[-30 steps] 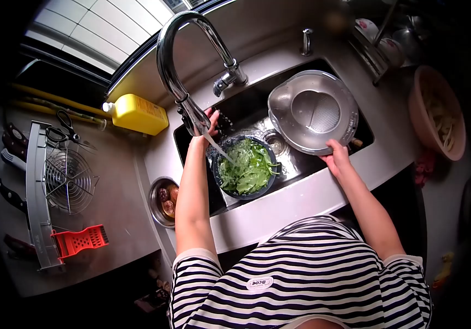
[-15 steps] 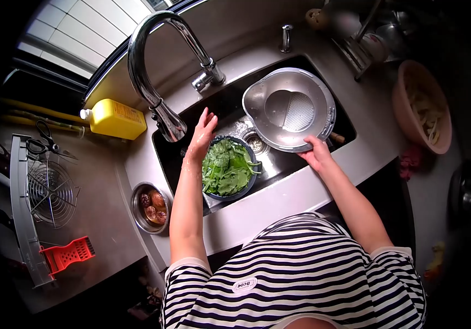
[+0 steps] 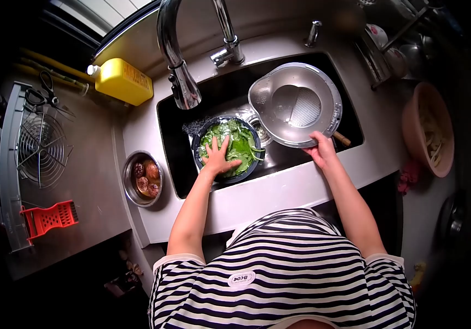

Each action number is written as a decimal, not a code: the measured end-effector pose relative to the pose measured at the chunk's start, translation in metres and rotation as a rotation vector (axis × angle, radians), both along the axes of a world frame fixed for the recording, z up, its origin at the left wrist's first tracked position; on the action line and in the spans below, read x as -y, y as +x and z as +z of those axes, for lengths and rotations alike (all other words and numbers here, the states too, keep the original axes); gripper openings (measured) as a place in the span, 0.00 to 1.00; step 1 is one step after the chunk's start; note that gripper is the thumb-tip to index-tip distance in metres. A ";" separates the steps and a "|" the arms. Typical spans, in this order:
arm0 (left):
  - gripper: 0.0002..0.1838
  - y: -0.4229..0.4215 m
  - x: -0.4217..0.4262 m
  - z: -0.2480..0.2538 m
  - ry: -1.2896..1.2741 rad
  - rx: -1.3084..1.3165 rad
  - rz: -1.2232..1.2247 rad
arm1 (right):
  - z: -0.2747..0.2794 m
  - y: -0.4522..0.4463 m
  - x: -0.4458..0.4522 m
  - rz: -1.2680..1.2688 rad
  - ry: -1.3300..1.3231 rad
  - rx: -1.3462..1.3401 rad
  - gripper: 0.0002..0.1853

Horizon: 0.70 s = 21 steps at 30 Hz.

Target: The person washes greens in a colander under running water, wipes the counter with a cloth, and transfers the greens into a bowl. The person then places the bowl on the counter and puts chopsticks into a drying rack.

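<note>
My left hand point(image 3: 218, 159) lies with fingers spread on top of green leafy vegetables point(image 3: 242, 143). These leaves sit in water in a dark round basin point(image 3: 256, 165) on the sink floor. With my right hand point(image 3: 321, 151) I grip the near rim of a metal draining bowl point(image 3: 282, 127), which has a patch of small holes in its bottom. The bowl is tilted over the right part of the sink point(image 3: 165, 143), and nothing shows inside it. The chrome faucet point(image 3: 185, 88) hangs above and to the left of the basin.
A metal bowl point(image 3: 127, 179) with several round brown items stands left of the sink. Farther left are a yellow jug point(image 3: 123, 82), scissors point(image 3: 49, 94), a wire rack point(image 3: 41, 143) and a red grater point(image 3: 52, 218). A pink basin point(image 3: 415, 129) is at right.
My left hand has come down from beside the faucet onto the leaves, which now look wetter. My right hand still holds the draining bowl. The view has shifted slightly.
</note>
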<state>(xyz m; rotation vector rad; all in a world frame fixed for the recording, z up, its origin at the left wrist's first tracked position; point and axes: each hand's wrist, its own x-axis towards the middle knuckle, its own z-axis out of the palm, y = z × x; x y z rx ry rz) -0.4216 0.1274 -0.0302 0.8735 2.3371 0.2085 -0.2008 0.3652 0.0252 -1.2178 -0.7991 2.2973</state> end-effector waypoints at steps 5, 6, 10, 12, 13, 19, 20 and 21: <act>0.59 0.005 -0.008 -0.005 -0.147 0.025 -0.077 | -0.006 0.000 -0.003 0.006 -0.003 0.024 0.13; 0.60 0.006 -0.010 -0.005 -0.189 -0.005 -0.091 | -0.006 0.000 -0.003 0.006 -0.001 0.030 0.13; 0.62 0.002 -0.017 -0.016 -0.323 -0.052 -0.126 | -0.006 -0.001 -0.003 -0.003 0.011 0.050 0.12; 0.62 0.001 -0.018 -0.019 -0.336 -0.048 -0.124 | -0.004 -0.001 -0.002 -0.014 0.017 0.049 0.12; 0.63 0.001 -0.019 -0.016 -0.332 -0.044 -0.111 | -0.003 -0.002 -0.002 -0.016 0.019 0.048 0.12; 0.42 -0.001 -0.009 0.009 -0.057 -0.028 -0.025 | -0.007 0.000 -0.005 -0.041 -0.022 0.059 0.14; 0.38 -0.013 -0.009 -0.005 0.005 -0.039 0.030 | -0.008 0.000 -0.006 -0.041 -0.029 0.052 0.14; 0.35 -0.019 -0.011 -0.005 0.069 -0.051 0.085 | -0.008 -0.001 -0.006 -0.041 -0.035 0.043 0.14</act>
